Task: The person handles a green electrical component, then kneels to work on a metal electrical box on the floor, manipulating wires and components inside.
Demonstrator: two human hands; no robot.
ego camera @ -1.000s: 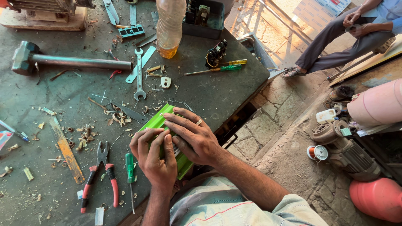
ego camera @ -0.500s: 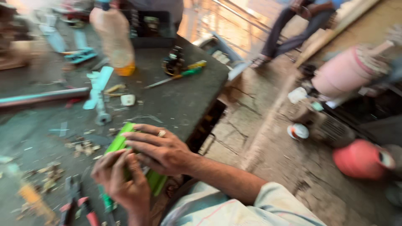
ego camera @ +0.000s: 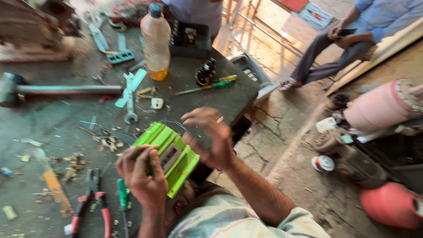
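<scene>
Though tilted, casing [ego camera: 178, 155] in left fingers [ego camera: 147, 159]

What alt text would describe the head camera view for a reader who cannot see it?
The left hand grips a bright green ribbed plastic casing at a cluttered dark workbench, while the right hand hovers open over it. Red-handled pliers, a metal spanner and a plastic bottle lie around.
</scene>
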